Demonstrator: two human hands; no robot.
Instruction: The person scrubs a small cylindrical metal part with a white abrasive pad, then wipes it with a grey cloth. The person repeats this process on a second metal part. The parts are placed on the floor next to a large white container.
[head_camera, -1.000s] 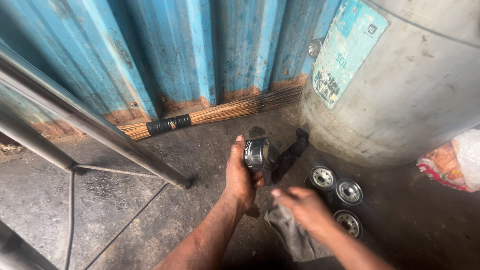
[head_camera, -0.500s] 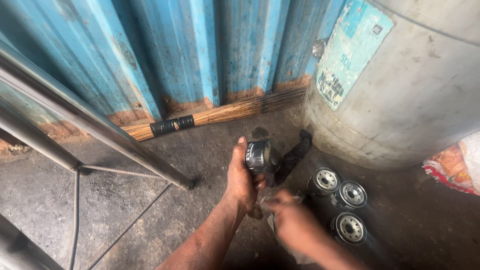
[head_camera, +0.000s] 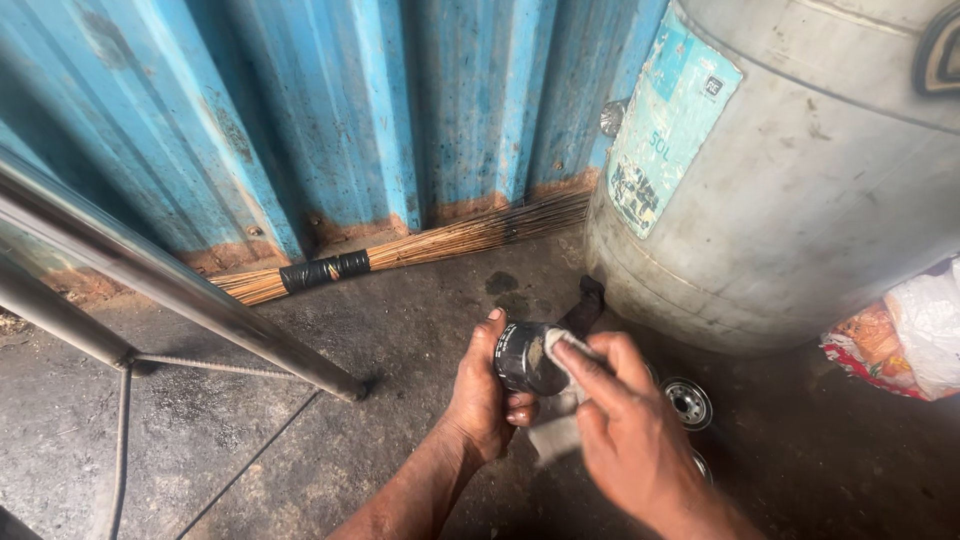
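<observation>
The left hand (head_camera: 485, 400) wraps closed around a short black canister filter (head_camera: 522, 357), its metal end facing up. The right hand (head_camera: 625, 435) pinches a grey rag (head_camera: 560, 432) against that end.

Rough workshop/garage corner: rusty blue corrugated metal wall (head_camera: 300, 120), stained concrete floor (head_camera: 250, 430), big grey tank (head_camera: 800, 200), oil filters (head_camera: 688, 402) on ground.
</observation>
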